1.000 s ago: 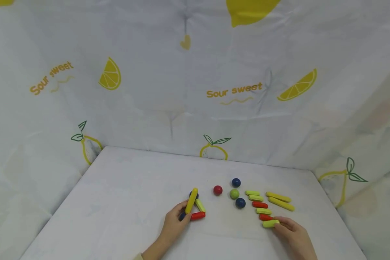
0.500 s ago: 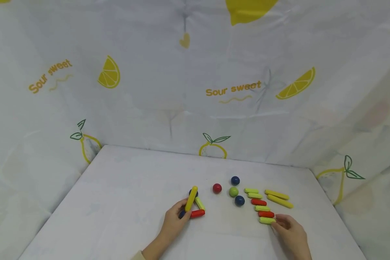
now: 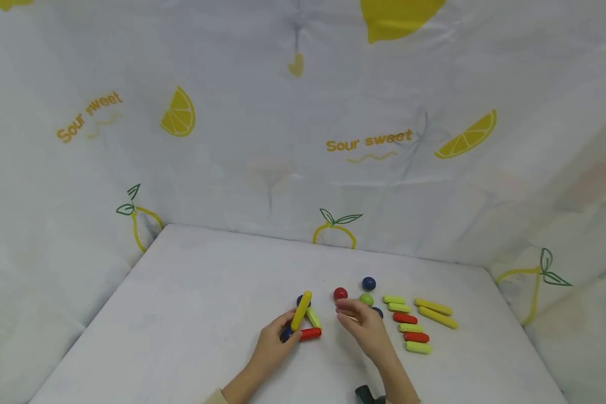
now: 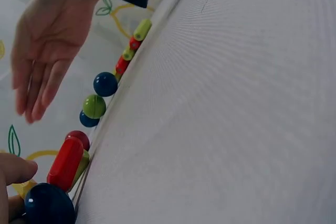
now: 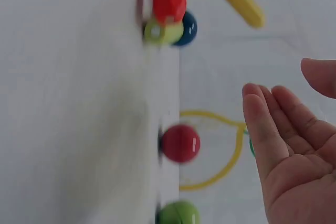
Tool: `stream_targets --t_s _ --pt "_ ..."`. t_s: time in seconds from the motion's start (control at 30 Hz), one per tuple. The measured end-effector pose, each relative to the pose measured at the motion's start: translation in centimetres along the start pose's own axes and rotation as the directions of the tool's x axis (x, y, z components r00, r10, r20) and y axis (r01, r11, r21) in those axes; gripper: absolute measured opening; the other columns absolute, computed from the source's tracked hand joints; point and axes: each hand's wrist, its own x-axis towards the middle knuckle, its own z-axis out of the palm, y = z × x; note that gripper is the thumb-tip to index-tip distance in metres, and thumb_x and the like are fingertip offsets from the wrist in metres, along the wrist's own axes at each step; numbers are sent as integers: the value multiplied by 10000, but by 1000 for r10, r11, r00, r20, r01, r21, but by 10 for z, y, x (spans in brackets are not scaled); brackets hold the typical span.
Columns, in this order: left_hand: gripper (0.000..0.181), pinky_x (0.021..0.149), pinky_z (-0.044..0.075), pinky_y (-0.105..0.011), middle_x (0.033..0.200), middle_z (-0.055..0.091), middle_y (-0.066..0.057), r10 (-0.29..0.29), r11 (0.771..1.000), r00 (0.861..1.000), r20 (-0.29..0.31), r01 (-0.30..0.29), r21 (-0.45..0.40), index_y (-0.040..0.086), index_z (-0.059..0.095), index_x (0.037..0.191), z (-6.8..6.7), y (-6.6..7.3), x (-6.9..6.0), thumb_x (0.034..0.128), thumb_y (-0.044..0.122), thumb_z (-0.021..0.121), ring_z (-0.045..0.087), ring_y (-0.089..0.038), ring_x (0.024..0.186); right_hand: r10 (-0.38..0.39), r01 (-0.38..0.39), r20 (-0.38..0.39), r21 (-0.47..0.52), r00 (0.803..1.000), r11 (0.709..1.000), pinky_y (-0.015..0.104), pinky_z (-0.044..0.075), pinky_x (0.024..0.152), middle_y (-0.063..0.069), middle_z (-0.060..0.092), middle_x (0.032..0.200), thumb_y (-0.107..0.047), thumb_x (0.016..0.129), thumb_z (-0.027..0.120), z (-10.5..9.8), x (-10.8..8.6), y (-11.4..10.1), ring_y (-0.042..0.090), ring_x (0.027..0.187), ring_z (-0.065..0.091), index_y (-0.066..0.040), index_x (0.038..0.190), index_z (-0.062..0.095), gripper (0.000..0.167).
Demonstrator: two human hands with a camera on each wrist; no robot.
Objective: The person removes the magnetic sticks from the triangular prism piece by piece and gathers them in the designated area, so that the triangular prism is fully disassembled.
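My left hand (image 3: pixel 272 343) pinches a yellow stick (image 3: pixel 301 310) that tilts up over a small figure of pieces. That figure has a blue ball (image 3: pixel 287 335) by the fingers, a red stick (image 3: pixel 311 334), a light green stick (image 3: pixel 313 317) and another blue ball (image 3: pixel 300 301) partly behind the yellow stick. My right hand (image 3: pixel 366 328) hangs above the surface with fingers extended and nothing held, just in front of a red ball (image 3: pixel 340 294). In the right wrist view its fingers and thumb stand apart beside the red ball (image 5: pixel 180 143).
Behind the right hand are a green ball (image 3: pixel 366 299), a blue ball (image 3: pixel 368 283) and a partly hidden blue ball (image 3: pixel 378 312). Farther right lie a column of short green and red sticks (image 3: pixel 416 337) and two yellow sticks (image 3: pixel 436 317). A printed cloth stands behind.
My right hand has let go of the lowest green stick in the right column and moved left towards the red ball. The left hand keeps its hold on the yellow stick.
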Motion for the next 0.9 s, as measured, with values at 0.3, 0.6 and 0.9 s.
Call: stream_targets --t_s 0.3,0.6,0.9 --pt "591 1054 394 -459 1418 490 -84 42 996 996 79 -48 73 15 464 1368 -5 1 0 804 87 625 471 -288 1300 -153 129 201 127 968 983 358 484 997 172 571 1305 -173 935 592 42 28 -15 293 1185 565 -32 1319 514 417" --pt "586 1053 403 -463 1426 483 -62 41 991 996 73 -50 121 79 471 1378 -4 -1 -2 821 120 650 476 -287 1298 -186 169 191 105 964 980 244 559 844 109 659 1103 -172 881 670 39 15 -21 216 1045 642 -53 1074 638 229" --pt "561 1038 420 -464 1383 526 -106 124 984 991 47 -129 124 31 502 1344 -5 -1 -2 807 72 657 505 -301 1268 -264 229 228 171 937 958 224 554 839 163 656 1111 -141 871 677 39 2 -26 175 1054 647 -21 1074 638 239"
